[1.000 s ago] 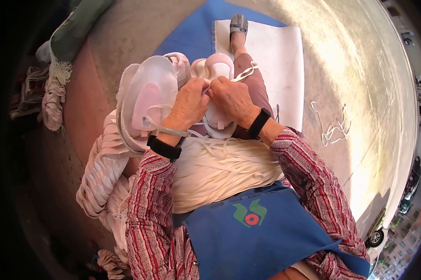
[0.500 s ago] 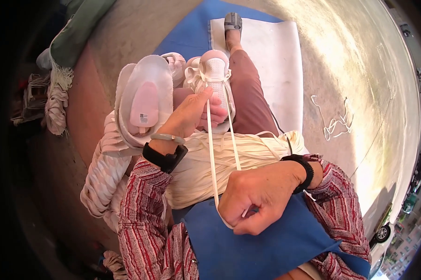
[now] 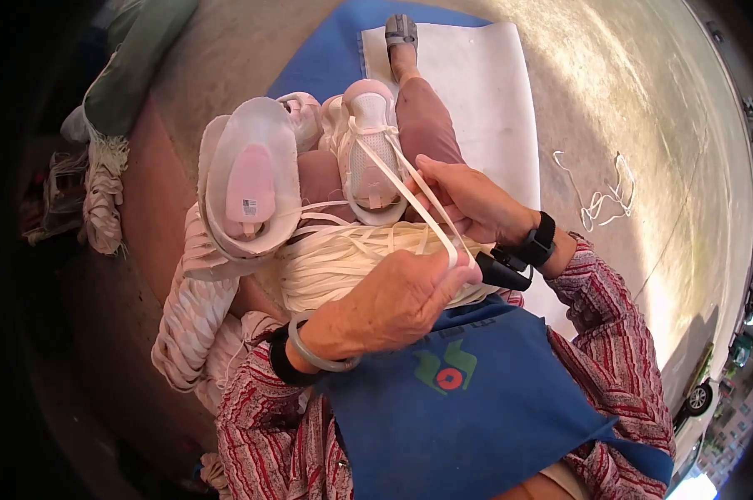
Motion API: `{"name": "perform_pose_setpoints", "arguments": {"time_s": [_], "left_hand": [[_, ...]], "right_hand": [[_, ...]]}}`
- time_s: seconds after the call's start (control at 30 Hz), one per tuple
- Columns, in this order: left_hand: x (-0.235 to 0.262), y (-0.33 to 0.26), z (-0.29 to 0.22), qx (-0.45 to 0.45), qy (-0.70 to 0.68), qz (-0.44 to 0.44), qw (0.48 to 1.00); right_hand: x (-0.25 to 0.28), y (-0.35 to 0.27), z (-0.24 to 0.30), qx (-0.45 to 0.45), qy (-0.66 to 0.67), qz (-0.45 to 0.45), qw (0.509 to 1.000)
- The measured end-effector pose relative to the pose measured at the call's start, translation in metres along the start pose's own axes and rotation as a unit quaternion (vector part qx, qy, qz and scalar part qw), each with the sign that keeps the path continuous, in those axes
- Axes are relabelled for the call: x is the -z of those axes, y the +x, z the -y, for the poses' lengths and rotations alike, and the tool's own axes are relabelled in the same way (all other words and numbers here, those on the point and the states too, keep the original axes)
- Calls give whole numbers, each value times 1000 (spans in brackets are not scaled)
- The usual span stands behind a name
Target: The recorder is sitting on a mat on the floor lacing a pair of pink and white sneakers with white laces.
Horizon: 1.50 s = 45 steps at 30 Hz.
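A pink-and-white shoe with a perforated mesh panel (image 3: 366, 154) is propped on the lap along the inner edge of the brown-trousered right leg (image 3: 426, 121), its rounded pink end facing away, just beyond the far edge of a thick bundle of flat cream laces (image 3: 339, 271). From near that rounded end, two strands of a flat cream shoelace (image 3: 407, 198) are stretched toward the body. The lace is pinched between thumb and finger in the closed grip of the left hand (image 3: 389, 300). The fingers of the right hand (image 3: 481, 200) are half curled beside the strands; whether lace is caught in that grip cannot be told. The step in hand is judged to be drawing the lace through and evening its two lengths. For the next move, both strands need to be kept flat, untwisted and equally taut, without the shoe being tugged off the lap.
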<state>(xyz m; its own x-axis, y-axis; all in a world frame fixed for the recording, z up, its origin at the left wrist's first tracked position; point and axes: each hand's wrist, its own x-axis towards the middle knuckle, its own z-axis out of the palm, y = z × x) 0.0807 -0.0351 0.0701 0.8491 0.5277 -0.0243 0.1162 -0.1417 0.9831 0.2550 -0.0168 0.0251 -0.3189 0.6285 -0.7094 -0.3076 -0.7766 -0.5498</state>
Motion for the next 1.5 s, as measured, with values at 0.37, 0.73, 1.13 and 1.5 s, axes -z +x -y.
{"name": "perform_pose_setpoints", "arguments": {"time_s": [0.37, 0.73, 1.13, 1.5], "left_hand": [[36, -14, 8, 173, 13, 128, 976], [77, 40, 97, 377, -266, -163, 872], [59, 20, 102, 328, -56, -204, 921], [61, 15, 102, 304, -109, -238, 916]], "right_hand": [[32, 1, 2, 17, -92, 171, 981], [-25, 37, -10, 179, -414, 187, 873], [18, 44, 17, 269, -501, -3, 823], [18, 105, 15, 340, -564, -185, 729]]}}
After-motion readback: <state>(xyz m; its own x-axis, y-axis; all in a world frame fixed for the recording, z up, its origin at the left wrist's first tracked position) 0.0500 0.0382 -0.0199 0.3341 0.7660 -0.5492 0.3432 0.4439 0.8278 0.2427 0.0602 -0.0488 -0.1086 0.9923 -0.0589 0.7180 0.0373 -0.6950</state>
